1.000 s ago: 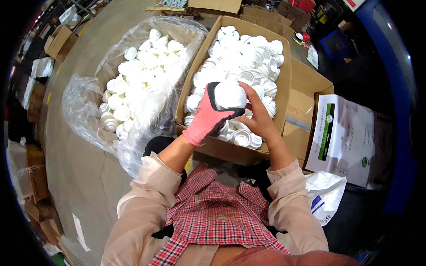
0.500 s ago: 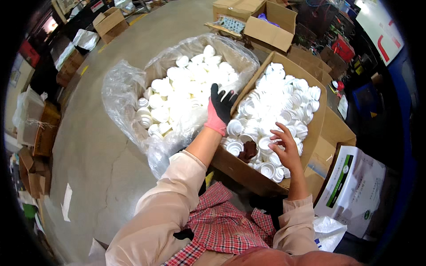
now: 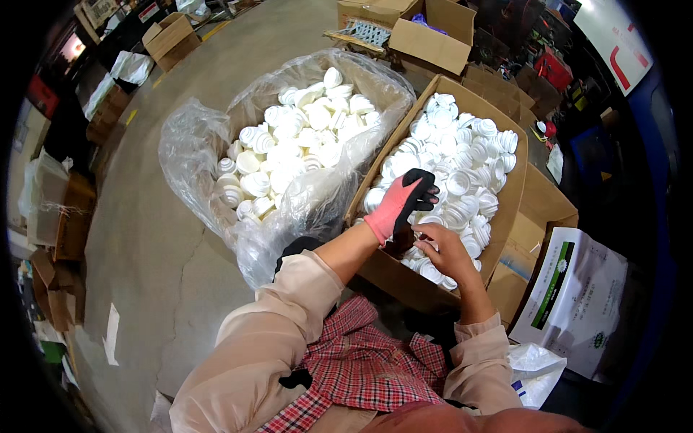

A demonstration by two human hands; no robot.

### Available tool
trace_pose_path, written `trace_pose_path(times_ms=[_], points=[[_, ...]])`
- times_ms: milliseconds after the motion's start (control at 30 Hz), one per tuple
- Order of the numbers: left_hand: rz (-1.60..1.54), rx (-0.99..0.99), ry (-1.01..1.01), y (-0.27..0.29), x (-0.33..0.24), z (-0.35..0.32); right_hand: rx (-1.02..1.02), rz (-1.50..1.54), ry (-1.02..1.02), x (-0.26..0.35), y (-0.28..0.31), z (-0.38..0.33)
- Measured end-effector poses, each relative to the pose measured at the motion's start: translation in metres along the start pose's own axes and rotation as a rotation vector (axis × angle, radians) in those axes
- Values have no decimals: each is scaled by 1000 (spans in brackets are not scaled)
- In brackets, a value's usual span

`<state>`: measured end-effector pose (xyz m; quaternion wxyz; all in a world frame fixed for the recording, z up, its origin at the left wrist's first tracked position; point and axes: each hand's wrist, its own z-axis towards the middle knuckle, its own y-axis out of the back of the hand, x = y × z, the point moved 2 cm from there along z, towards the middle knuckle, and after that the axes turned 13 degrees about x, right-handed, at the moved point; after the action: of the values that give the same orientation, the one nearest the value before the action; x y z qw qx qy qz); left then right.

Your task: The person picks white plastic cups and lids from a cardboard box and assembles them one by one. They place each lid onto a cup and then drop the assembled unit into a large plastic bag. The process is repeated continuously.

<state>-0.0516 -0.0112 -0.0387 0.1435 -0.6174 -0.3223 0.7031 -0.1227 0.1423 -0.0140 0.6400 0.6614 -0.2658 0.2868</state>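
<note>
My left hand [image 3: 403,203], in a pink glove with black fingers, is over the near left part of a cardboard box [image 3: 511,242] of white ridged plastic parts [image 3: 462,180]. Its fingers are curled; whether anything is inside them is hidden. Close below it, my bare right hand [image 3: 449,254] has thumb and forefinger drawn near each other; what they grip, if anything, cannot be made out. A dark brown crumpled piece [image 3: 398,242] lies partly hidden under the glove, beside the right fingertips. To the left, a plastic-lined box [image 3: 193,137] holds more rounded white parts [image 3: 289,144].
Clear plastic lining spills over the left box's sides. Open cardboard boxes [image 3: 431,45] stand beyond. On the right are a flattened carton flap [image 3: 527,224], a white printed carton [image 3: 577,296] and a white plastic bag [image 3: 535,372]. A paper strip [image 3: 111,334] lies on the floor.
My left hand has come from the rim between the boxes to over the right box, its spread fingers now curled. My right hand has moved left and nearer, its fingers closing, beside the glove.
</note>
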Motion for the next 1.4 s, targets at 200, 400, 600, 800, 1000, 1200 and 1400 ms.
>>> trace_pose_path(times_ms=[200,400,600,800,1000,1200,1400], points=[[627,105,23,-23,32,1,-26,-122,-34,-5,5,-10],[564,112,37,-45,47,7,-128,-244,-96,-21,7,-17],[446,60,6,-46,55,20,-162,-232,-100,-23,15,-14],[475,36,-8,-45,57,25,-154,-238,-137,-25,20,-13],[555,25,-23,-45,62,29,-155,-221,-203,-23,22,-15],[515,38,29,-44,56,25,-170,-224,-107,-12,24,-11],[584,23,-35,-43,62,27,-188,-250,-94,-21,21,-12]])
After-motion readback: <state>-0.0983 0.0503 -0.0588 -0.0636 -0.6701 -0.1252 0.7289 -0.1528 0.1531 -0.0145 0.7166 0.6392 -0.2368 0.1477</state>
